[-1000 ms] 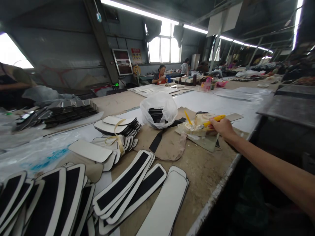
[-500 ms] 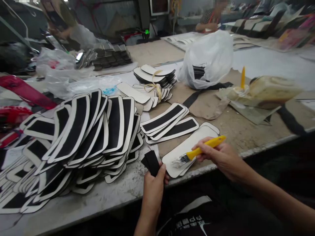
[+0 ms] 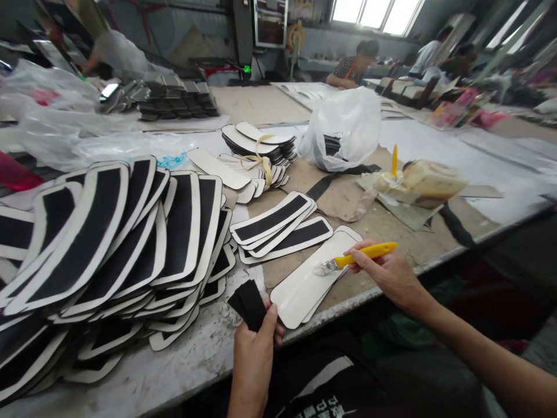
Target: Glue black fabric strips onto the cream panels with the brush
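Head view: glue is being brushed onto a blank white panel (image 3: 311,278) at the table edge (image 3: 383,287), the yellow-handled brush (image 3: 354,259) being gripped in the right hand (image 3: 387,273); black strips (image 3: 249,303), being pinched in the left hand (image 3: 255,360), look due for careful placement next.

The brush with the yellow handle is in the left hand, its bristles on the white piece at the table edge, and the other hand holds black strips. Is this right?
Not quite. In the head view the brush is in the right hand, not the left. Its bristles do rest on the white piece at the table edge, and the left hand holds the black strips.
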The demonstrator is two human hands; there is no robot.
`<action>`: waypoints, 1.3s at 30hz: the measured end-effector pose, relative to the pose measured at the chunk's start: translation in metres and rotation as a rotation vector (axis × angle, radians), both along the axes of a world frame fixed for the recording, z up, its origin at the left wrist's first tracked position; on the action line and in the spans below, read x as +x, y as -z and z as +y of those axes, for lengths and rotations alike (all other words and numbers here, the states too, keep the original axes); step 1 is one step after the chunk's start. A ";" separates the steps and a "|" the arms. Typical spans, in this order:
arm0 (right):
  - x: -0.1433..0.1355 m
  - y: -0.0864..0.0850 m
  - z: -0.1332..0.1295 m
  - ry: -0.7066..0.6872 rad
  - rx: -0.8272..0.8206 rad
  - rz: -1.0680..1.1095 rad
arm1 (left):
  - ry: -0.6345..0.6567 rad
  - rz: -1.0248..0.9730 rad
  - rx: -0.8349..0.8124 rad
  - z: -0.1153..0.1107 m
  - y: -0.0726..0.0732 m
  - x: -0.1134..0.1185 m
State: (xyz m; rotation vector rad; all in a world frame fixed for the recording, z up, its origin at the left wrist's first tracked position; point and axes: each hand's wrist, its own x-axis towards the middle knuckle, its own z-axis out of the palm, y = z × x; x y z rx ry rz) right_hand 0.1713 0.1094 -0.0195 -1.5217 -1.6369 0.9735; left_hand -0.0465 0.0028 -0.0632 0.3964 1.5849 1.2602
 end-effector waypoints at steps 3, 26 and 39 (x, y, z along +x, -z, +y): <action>0.013 0.001 0.006 0.034 0.089 -0.096 | -0.021 0.021 -0.039 0.000 -0.002 0.001; 0.022 -0.002 -0.013 -0.326 0.701 -0.405 | 0.016 0.139 -0.148 0.005 -0.008 -0.005; -0.022 0.000 -0.060 -0.466 0.569 -0.221 | -0.075 0.070 -0.135 0.000 -0.007 0.006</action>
